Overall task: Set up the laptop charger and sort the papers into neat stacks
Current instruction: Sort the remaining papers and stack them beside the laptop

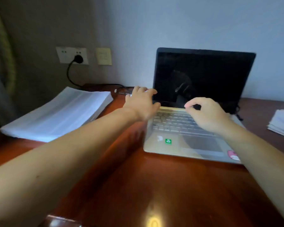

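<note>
Reddish-brown wooden desk (138, 185) set against a pale wall, seen from above. At centre right, an open laptop (202, 145) with a dark screen. At upper left, a wall socket (67, 54) holds the black charger plug (78, 59); its cable (69, 76) drops to the desk and runs along the back edge toward the laptop's left side. Left hand (141, 104): fingers spread and released, reaching over the laptop's left rear corner beside the cable's end. Right hand (210, 115): hovering above the keyboard, fingers curled, thumb and forefinger tips meeting; whether anything is pinched cannot be told. A thick paper stack (59, 115) lies at left; a smaller paper stack (282, 123) lies at the right edge.
</note>
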{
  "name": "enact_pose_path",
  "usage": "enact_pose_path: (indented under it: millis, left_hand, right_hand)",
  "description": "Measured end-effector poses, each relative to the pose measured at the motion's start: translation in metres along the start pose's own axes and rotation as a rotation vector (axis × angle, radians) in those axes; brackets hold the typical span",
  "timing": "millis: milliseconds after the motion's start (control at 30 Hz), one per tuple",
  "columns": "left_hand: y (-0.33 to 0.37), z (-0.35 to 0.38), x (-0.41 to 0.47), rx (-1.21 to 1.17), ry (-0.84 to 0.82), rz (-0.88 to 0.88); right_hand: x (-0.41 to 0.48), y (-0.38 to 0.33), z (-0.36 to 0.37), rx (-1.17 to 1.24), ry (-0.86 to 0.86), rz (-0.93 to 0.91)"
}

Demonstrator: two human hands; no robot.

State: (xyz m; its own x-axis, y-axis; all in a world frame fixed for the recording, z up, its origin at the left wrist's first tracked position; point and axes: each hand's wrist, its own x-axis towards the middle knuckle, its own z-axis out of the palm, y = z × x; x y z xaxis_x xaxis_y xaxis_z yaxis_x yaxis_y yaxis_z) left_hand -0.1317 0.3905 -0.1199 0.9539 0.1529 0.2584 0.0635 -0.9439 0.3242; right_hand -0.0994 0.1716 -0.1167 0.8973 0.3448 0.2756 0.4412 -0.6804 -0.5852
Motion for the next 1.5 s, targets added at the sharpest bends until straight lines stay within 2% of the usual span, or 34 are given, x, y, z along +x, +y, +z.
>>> enact_pose_path:
  millis: [167, 333, 467, 533, 667, 833, 1000, 1133, 1333, 1500]
  left_hand:
    - [0.135, 0.053, 0.008, -0.046, -0.143, 0.271]
    - [0.239, 0.108, 0.013, -0.011, -0.257, 0.568]
    - [0.299, 0.141, 0.016, 0.15, -0.362, 0.687]
    - [0.319, 0.153, 0.018, 0.204, -0.398, 0.684]
    - [0.339, 0.176, 0.028, 0.195, -0.429, 0.635]
    - [0.353, 0.2, 0.043, 0.243, -0.361, 0.668]
    - [0.374, 0.211, 0.056, 0.374, -0.128, 0.784]
    - [0.389, 0.217, 0.061, 0.212, 0.025, 0.855]
    - [0.393, 0.227, 0.071, 0.235, 0.036, 0.822]
    - [0.397, 0.22, 0.069, 0.471, -0.067, 0.816]
  right_hand:
    - [-0.045, 0.097, -0.074, -0.197, 0.088, 0.078]
    - [-0.093, 0.189, -0.147, -0.33, 0.124, 0.234]
    - [-0.124, 0.244, -0.186, -0.449, 0.093, 0.388]
    - [-0.132, 0.269, -0.195, -0.498, 0.061, 0.441]
    - [-0.136, 0.307, -0.193, -0.478, 0.029, 0.546]
    - [-0.127, 0.322, -0.184, -0.531, 0.122, 0.57]
    - [-0.121, 0.319, -0.182, -0.626, 0.162, 0.587]
    - [-0.115, 0.317, -0.18, -0.675, 0.252, 0.565]
    - [-0.111, 0.315, -0.178, -0.728, 0.326, 0.474]
    - [-0.112, 0.309, -0.177, -0.77, 0.356, 0.38]
